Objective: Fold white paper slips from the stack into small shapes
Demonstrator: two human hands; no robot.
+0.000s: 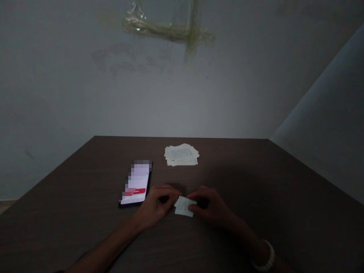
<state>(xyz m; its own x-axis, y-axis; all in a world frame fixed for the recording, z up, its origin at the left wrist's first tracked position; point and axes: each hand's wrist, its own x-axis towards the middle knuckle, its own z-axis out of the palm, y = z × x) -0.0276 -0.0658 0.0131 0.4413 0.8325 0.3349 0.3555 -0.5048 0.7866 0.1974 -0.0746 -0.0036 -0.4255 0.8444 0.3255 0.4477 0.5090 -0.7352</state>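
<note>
Low over the near middle of the table, a small printed paper slip (185, 204) is pinched at its upper left edge by my left hand (159, 203). My right hand (212, 204) grips the same slip from its right side, thumb on top. A second slip edge (183, 213) shows just below it; whether it is held or lies on the table I cannot tell. Beyond my hands sits a loose, uneven pile of printed paper slips (182, 153). A phone (136, 184) with a lit screen lies left of my left hand, its screen partly blurred out.
The dark brown wooden table (85, 189) reaches back to a grey wall (170, 102). Yellowed tape (170, 32) sticks to the wall high up. A pale slanted surface (327, 113) stands on the right. A pale band (267, 258) circles my right wrist.
</note>
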